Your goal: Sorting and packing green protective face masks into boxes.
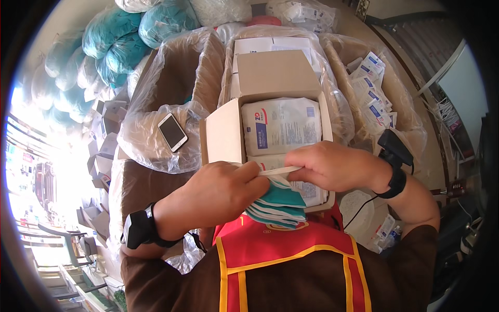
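Teal mask stack [278, 205], flat, pinched by both hands

This looks like a packing or stock room for medical supplies. Just beyond the gripping hands stands an open cardboard box [270, 78] filled with flat white sealed packets [280, 125], with plastic-lined cartons [171, 88] to either side of it, the one on the right holding many small white and blue sachets [370, 83]. Farther off, up and to the left of the grip, clear bags of teal fabric goods [125, 36] are heaped, and folded empty small boxes [101, 151] lie piled at the far left.
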Action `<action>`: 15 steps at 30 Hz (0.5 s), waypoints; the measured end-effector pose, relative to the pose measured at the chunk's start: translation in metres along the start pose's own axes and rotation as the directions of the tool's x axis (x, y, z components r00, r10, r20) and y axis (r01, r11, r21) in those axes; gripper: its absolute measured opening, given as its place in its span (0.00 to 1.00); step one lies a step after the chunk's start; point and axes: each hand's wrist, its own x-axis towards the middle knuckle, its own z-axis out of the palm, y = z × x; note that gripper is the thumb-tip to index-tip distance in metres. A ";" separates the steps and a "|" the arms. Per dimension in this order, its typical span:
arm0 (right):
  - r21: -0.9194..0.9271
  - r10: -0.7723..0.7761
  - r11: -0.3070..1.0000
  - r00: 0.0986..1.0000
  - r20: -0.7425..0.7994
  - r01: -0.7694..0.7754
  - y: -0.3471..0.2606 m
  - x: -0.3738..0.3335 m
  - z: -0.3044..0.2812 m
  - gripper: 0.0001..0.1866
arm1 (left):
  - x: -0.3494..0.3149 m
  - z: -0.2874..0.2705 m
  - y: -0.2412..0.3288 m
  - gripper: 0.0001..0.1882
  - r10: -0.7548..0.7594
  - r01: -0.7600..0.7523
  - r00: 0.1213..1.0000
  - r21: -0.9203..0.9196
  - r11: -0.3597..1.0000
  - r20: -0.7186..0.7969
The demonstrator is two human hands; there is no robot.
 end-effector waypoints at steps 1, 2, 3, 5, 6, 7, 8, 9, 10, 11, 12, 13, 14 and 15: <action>0.000 0.000 1.000 1.000 -0.001 0.000 0.000 -0.002 -0.001 0.08 | -0.002 0.000 -0.001 0.09 -0.001 0.001 1.000 -0.011 1.000 -0.019; -0.028 -0.009 1.000 0.999 -0.036 0.008 0.003 -0.006 -0.002 0.08 | -0.004 0.002 -0.002 0.09 0.000 0.000 1.000 -0.010 1.000 -0.018; -0.056 -0.018 0.998 0.997 -0.071 0.014 0.005 -0.011 -0.003 0.09 | -0.006 0.004 -0.003 0.11 -0.004 0.003 0.998 -0.028 1.000 -0.061; -0.128 -0.021 0.992 0.997 -0.073 0.012 0.003 -0.019 -0.002 0.09 | -0.012 0.009 -0.006 0.13 -0.013 0.008 0.994 -0.045 0.999 -0.105; -0.200 -0.023 0.980 0.997 -0.077 0.007 0.001 -0.024 -0.001 0.09 | -0.014 0.012 -0.007 0.16 -0.053 0.039 0.980 -0.077 0.996 -0.192; -0.199 -0.022 0.980 0.997 -0.078 0.006 -0.003 -0.029 -0.001 0.09 | -0.017 0.015 -0.010 0.19 -0.092 0.063 0.957 -0.112 0.992 -0.274; -0.206 -0.035 0.978 0.997 -0.071 0.020 -0.007 -0.034 -0.002 0.10 | -0.020 0.018 -0.013 0.19 -0.091 0.062 0.958 -0.112 0.992 -0.274; -0.214 -0.048 0.976 0.997 -0.064 0.033 -0.011 -0.040 -0.003 0.12 | -0.025 0.020 -0.017 0.20 -0.094 0.080 0.962 -0.066 0.995 -0.255; -0.217 -0.051 0.976 0.997 -0.066 0.036 -0.013 -0.047 -0.004 0.12 | -0.031 0.021 -0.020 0.21 -0.101 0.100 0.966 -0.016 0.995 -0.239; -0.199 -0.073 0.978 0.994 -0.081 0.056 -0.012 -0.055 -0.006 0.12 | -0.039 0.022 -0.026 0.19 -0.130 0.134 0.960 0.002 0.991 -0.246; -0.182 -0.094 0.980 0.991 -0.098 0.076 -0.013 -0.062 -0.008 0.12 | -0.046 0.021 -0.030 0.19 -0.129 0.134 0.960 0.003 0.991 -0.247; -0.158 -0.087 0.985 0.991 -0.104 0.070 -0.015 -0.068 -0.010 0.12 | -0.053 0.020 -0.032 0.18 -0.143 0.159 0.950 0.034 0.987 -0.276; -0.159 -0.087 0.985 0.991 -0.105 0.070 -0.018 -0.075 -0.009 0.12 | -0.059 0.020 -0.034 0.18 -0.150 0.177 0.941 0.064 0.982 -0.305; -0.165 -0.070 0.985 0.992 -0.104 0.052 -0.020 -0.083 -0.008 0.12 | -0.062 0.020 -0.036 0.18 -0.141 0.181 0.934 0.094 0.979 -0.328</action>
